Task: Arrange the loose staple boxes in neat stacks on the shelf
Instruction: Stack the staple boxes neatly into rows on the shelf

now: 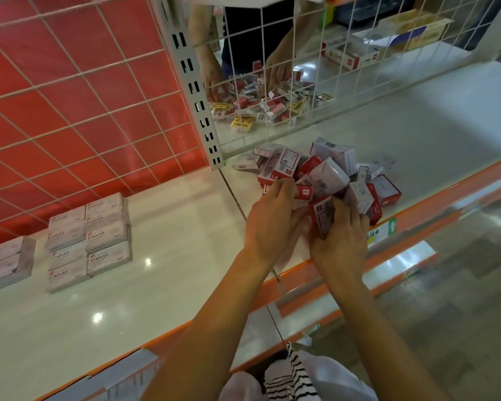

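A loose heap of small red and white staple boxes (327,172) lies on the white shelf (185,256), near its orange front edge. My left hand (269,224) reaches into the near left side of the heap, and its fingers curl over a small red box (302,193). My right hand (340,241) grips a red and white box (323,217) at the heap's near edge. Neat stacks of white boxes marked STAPLES (90,238) stand on the shelf at the left.
A white wire grid with a red panel (70,96) backs the shelf on the left, and a perforated post (197,91) divides it. Behind the wire grid on the right, another person's hands (275,73) sort a second pile of small boxes (272,102). More white boxes (6,261) sit at the far left.
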The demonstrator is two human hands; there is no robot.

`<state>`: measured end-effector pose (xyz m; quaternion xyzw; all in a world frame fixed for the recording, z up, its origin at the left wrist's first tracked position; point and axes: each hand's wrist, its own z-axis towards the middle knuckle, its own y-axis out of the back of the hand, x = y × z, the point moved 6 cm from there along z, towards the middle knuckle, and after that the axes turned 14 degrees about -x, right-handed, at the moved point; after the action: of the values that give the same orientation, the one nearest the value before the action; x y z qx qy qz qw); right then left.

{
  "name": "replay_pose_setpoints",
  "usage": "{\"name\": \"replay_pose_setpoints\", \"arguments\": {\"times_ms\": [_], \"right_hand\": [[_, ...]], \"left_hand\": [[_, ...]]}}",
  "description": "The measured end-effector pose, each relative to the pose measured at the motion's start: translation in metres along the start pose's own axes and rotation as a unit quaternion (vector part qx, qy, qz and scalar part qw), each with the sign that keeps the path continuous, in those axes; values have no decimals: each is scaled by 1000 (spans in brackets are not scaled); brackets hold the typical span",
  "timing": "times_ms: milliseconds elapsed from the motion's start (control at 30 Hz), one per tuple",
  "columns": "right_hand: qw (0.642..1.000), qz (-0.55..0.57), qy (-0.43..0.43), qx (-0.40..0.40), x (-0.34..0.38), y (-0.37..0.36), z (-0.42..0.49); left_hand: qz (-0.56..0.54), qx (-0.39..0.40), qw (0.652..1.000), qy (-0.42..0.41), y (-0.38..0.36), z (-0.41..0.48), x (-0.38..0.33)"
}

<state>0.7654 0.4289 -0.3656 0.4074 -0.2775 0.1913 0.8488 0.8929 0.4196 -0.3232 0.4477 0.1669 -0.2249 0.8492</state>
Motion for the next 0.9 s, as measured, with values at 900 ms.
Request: {"name": "replay_pose_setpoints", "arguments": {"times_ms": [900], "right_hand": [[999,-23,30,24,0,-5,-2]], "left_hand": [[121,33,983,136,-12,-41,39]]}}
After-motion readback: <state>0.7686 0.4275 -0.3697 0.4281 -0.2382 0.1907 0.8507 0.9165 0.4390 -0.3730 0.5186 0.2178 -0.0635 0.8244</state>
